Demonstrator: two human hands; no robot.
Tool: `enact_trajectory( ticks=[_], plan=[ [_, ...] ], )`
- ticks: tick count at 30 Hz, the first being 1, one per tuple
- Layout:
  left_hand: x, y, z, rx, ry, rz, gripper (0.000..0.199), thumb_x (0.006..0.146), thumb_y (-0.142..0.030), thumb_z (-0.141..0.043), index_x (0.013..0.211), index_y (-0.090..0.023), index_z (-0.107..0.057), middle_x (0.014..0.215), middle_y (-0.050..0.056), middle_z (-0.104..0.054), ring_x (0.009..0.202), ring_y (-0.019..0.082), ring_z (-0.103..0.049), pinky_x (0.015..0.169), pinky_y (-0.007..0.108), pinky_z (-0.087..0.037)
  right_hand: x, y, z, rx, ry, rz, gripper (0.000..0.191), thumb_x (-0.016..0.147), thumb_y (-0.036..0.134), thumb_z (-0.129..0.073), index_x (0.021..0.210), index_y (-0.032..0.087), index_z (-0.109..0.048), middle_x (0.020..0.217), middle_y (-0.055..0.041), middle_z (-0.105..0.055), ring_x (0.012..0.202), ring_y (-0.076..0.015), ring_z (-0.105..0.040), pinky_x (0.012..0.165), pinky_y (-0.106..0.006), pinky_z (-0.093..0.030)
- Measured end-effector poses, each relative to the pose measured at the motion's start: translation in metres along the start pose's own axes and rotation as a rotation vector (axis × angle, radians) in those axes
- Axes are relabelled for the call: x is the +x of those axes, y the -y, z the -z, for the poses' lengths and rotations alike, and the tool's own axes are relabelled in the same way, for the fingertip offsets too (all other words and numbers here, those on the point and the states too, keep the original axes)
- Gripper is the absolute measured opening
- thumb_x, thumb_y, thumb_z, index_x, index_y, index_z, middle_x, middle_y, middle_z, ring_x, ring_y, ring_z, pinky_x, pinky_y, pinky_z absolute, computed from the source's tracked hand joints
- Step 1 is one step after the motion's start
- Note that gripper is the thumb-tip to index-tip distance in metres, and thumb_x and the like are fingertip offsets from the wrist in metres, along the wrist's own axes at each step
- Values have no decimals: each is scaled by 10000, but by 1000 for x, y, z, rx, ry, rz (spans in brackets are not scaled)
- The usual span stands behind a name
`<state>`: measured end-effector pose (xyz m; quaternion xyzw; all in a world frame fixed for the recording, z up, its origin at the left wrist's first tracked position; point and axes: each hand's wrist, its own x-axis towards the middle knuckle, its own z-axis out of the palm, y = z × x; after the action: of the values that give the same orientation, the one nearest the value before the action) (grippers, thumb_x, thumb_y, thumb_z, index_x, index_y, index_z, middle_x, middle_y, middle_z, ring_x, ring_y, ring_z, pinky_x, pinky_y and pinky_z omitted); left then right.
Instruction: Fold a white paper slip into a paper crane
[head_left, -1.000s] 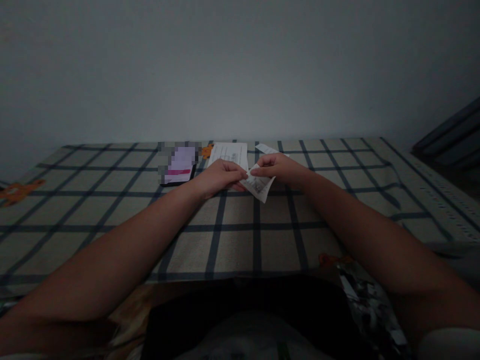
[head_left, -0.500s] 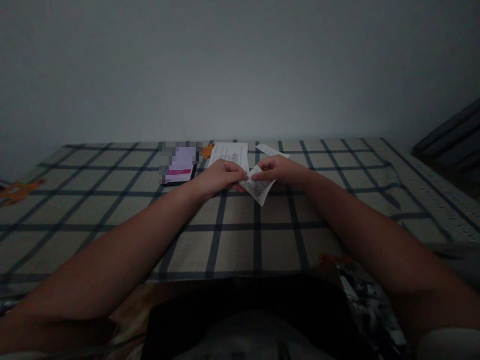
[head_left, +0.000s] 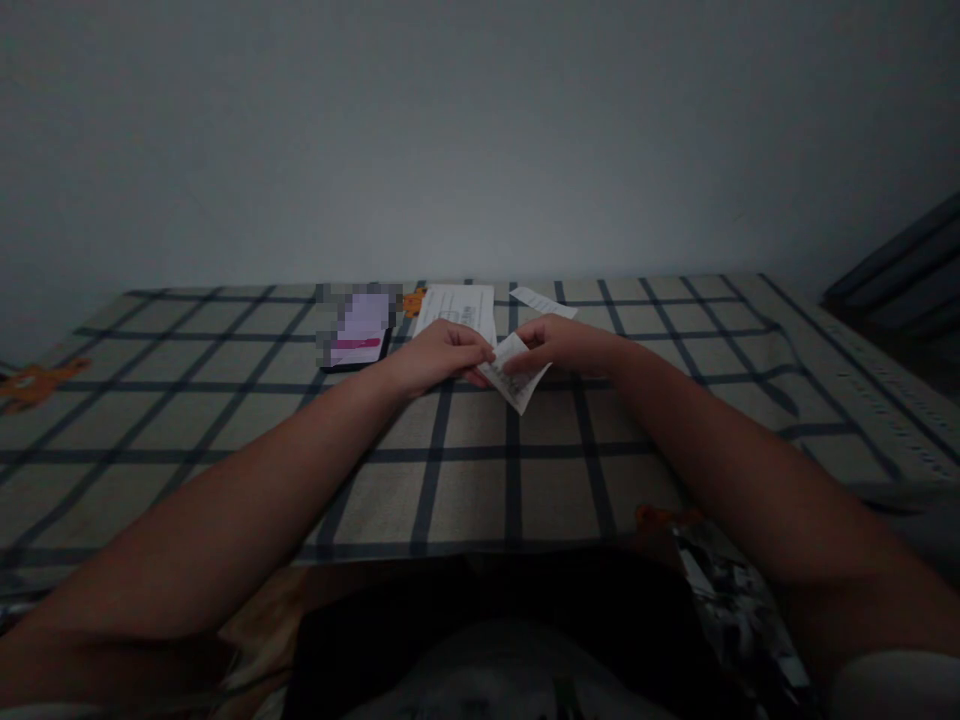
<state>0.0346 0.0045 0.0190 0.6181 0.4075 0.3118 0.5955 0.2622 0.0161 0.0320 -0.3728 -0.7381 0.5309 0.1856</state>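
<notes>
Between my two hands is a small piece of printed paper [head_left: 519, 392], tilted with one corner pointing down toward me. My left hand [head_left: 444, 354] pinches its left edge between thumb and fingers. On the other side, my right hand [head_left: 559, 343] has its thumb over the paper's face and its fingers curled behind. A larger printed sheet [head_left: 457, 305] lies flat just beyond my left hand, partly covered by it. Past my right hand rests a narrow printed slip [head_left: 544, 301]. The print is too small to read.
A phone [head_left: 358, 330] with a lit, partly blurred screen lies left of the sheet. The checked tablecloth [head_left: 480, 500] has orange printed figures and covers the table. A pale wall [head_left: 480, 140] stands behind it. At the far right is a dark striped object [head_left: 900, 250].
My right thumb and fingers have shifted slightly on the paper, and more of its upper part shows. My left hand stays almost still, and the other things have not moved.
</notes>
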Motion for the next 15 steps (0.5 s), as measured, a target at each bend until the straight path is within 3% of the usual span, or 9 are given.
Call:
enact_trajectory(
  ticks=[4, 10, 15],
  plan=[
    [-1, -2, 0, 20, -8, 5, 41, 686, -205, -790, 675, -170, -772, 668, 47, -744, 607, 142, -683, 708, 308, -621, -2, 4, -2, -48, -27, 4, 142, 747, 302, -859, 820, 196, -799, 832, -38, -784, 725, -166, -680, 655, -283, -514],
    [-1, 0, 1, -6, -13, -7, 63, 700, -215, -786, 702, -155, -768, 723, 65, -768, 647, 150, -710, 680, 289, -610, -6, 8, -5, -79, -119, -2, 274, 842, 443, -782, 756, 182, -778, 693, -41, -716, 654, -162, -617, 602, -285, -474],
    [1, 1, -1, -9, -57, -5, 53, 685, -196, -768, 691, -145, -756, 658, 41, -736, 592, 128, -677, 637, 257, -591, -6, 12, -1, -165, 22, -33, 282, 750, 399, -840, 945, 196, -827, 869, -28, -778, 791, -168, -676, 739, -278, -499]
  ],
)
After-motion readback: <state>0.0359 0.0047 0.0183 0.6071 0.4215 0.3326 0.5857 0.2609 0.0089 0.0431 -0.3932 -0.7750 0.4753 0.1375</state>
